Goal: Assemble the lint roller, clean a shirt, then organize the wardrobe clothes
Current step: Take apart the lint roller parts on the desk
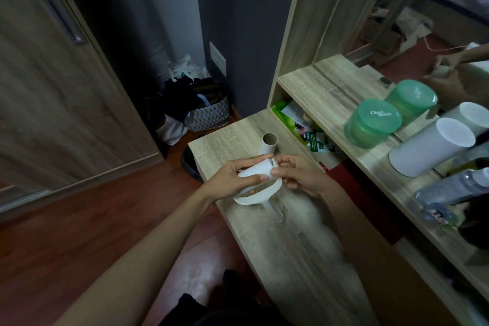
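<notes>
At the far left of the frame stands the wardrobe door, with a heap of bags on the floor further in. Just left of centre, the left hand is wrapped round the white sticky roll, thumb on the near side and fingers curled over the top, holding it just above the table. Under the roll lies the white plastic holder, its handle blurred. A bare cardboard tube stands upright just behind. The right hand pinches the roll's right end between thumb and curled fingers. The roll looks light and stiff along its core, but its paper skin is probably tacky and easily creased, so it is best gripped by the ends or lightly round the middle, not squeezed. At the right of the frame, two green jars and white canisters sit on the shelf.
</notes>
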{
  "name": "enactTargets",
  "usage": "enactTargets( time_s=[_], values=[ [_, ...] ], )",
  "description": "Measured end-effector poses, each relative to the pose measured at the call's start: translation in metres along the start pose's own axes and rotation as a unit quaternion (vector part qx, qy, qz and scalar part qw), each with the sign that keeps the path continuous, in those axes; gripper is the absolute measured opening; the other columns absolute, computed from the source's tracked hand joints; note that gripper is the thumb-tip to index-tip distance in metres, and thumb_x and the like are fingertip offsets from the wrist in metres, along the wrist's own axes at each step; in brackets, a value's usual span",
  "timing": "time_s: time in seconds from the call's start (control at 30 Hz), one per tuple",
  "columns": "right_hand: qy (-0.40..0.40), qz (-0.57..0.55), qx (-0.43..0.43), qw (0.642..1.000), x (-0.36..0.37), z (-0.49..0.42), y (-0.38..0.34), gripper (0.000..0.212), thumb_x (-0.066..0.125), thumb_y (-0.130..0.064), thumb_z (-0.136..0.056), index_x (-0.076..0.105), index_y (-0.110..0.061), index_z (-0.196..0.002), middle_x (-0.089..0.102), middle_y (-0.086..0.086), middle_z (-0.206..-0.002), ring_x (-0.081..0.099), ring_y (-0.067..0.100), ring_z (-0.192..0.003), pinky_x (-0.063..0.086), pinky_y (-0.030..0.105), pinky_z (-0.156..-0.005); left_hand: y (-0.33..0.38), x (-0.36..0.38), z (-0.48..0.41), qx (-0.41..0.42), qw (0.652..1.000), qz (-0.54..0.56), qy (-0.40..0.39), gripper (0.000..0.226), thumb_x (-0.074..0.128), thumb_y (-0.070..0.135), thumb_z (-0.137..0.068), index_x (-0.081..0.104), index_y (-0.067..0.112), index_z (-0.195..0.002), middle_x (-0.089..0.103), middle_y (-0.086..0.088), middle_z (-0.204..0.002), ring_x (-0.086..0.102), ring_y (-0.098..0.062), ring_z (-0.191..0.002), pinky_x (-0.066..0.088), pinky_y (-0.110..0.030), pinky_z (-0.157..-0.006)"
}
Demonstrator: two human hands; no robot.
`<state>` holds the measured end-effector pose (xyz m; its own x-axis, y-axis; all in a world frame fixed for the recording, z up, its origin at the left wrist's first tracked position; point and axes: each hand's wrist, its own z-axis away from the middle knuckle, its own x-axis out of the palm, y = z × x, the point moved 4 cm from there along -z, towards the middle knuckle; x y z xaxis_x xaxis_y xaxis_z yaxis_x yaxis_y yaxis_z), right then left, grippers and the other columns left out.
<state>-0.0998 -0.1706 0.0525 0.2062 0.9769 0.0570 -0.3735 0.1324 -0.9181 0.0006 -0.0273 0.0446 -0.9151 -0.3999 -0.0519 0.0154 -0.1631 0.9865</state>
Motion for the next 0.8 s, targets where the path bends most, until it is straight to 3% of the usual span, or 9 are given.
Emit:
enactTargets(
  time_s=[0.1,0.2,0.3,0.37,0.47,0.57,0.63,0.73,0.8],
  values=[
    [0.001,-0.023,0.000,1.000,0.001,-0.002,0.002,0.024,0.066,-0.014,-0.078,0.055,-0.005,-0.096,0.053,-0.003,-0.060,0.042,0.001,-0.044,0.030,0.012,-0.036,0.000,0.001,-0.001,-0.007,1.000,0.015,0.001,0.050,0.073,0.024,-0.085,0.060,0.026,-0.133,0.060,0.012,-0.135,0.062,-0.010,-0.112,0.052,-0.026,-0.084],
    [0.010,-0.029,-0.003,1.000,0.002,-0.003,0.004,0.013,0.064,-0.007,-0.087,0.056,-0.005,-0.097,0.053,-0.004,-0.058,0.041,0.001,-0.042,0.030,0.012,-0.036,0.000,0.002,-0.002,-0.006,0.999,0.034,-0.001,0.047,0.070,0.017,-0.088,0.060,0.023,-0.133,0.056,0.010,-0.139,0.063,-0.010,-0.107,0.054,-0.022,-0.072],
    [0.016,-0.054,0.004,0.998,0.002,-0.004,0.008,0.009,0.058,-0.004,-0.089,0.057,-0.006,-0.098,0.055,-0.008,-0.054,0.041,0.000,-0.040,0.030,0.011,-0.035,0.003,0.003,-0.001,0.000,0.999,0.038,-0.009,0.040,0.068,0.014,-0.090,0.062,0.030,-0.126,0.061,0.016,-0.131,0.063,-0.008,-0.101,0.056,-0.027,-0.075],
    [0.013,-0.069,0.008,0.997,0.002,-0.006,0.011,0.019,0.063,-0.007,-0.088,0.057,-0.002,-0.105,0.056,-0.009,-0.054,0.041,0.000,-0.040,0.031,0.011,-0.035,0.003,0.002,-0.001,-0.002,0.999,0.032,-0.015,0.038,0.068,0.017,-0.091,0.062,0.033,-0.125,0.062,0.019,-0.128,0.062,-0.009,-0.103,0.055,-0.030,-0.078],
    [0.014,-0.065,0.018,0.998,0.001,-0.008,0.014,0.048,0.065,-0.018,-0.079,0.052,0.007,-0.118,0.056,-0.008,-0.054,0.040,0.000,-0.039,0.030,0.011,-0.034,0.001,0.001,-0.003,-0.013,1.000,0.006,-0.020,0.044,0.067,0.023,-0.091,0.058,0.026,-0.134,0.058,0.011,-0.137,0.061,-0.005,-0.109,0.050,-0.019,-0.077],
    [0.019,-0.074,0.021,0.997,0.000,-0.007,0.016,0.043,0.065,-0.019,-0.081,0.054,0.005,-0.116,0.056,-0.006,-0.056,0.040,0.000,-0.039,0.030,0.012,-0.034,0.003,0.002,-0.004,-0.018,1.000,-0.011,-0.023,0.045,0.066,0.023,-0.092,0.056,0.024,-0.136,0.058,0.007,-0.137,0.063,0.000,-0.102,0.049,-0.016,-0.076],
    [0.023,-0.075,0.022,0.997,0.001,-0.007,0.018,0.030,0.063,-0.017,-0.086,0.057,0.000,-0.110,0.053,-0.005,-0.056,0.040,0.001,-0.041,0.030,0.013,-0.036,0.003,0.001,-0.005,-0.007,0.999,-0.027,-0.023,0.045,0.066,0.028,-0.092,0.057,0.023,-0.135,0.058,0.007,-0.138,0.063,-0.004,-0.108,0.051,-0.021,-0.083],
    [0.026,-0.066,0.025,0.997,0.001,-0.005,0.020,0.034,0.065,-0.021,-0.082,0.058,-0.001,-0.108,0.051,-0.004,-0.057,0.040,0.002,-0.042,0.030,0.014,-0.037,0.002,0.000,-0.004,-0.014,0.999,-0.025,-0.034,0.047,0.066,0.034,-0.090,0.057,0.024,-0.135,0.057,0.007,-0.138,0.063,-0.020,-0.116,0.052,-0.041,-0.092],
    [0.020,-0.052,0.021,0.998,0.001,-0.004,0.019,0.031,0.067,-0.021,-0.082,0.059,-0.002,-0.105,0.054,-0.004,-0.057,0.042,0.003,-0.042,0.031,0.013,-0.037,0.000,0.000,-0.003,-0.017,0.999,-0.024,-0.031,0.043,0.065,0.027,-0.092,0.058,0.024,-0.135,0.058,0.006,-0.137,0.064,-0.016,-0.113,0.053,-0.036,-0.089]
  ],
)
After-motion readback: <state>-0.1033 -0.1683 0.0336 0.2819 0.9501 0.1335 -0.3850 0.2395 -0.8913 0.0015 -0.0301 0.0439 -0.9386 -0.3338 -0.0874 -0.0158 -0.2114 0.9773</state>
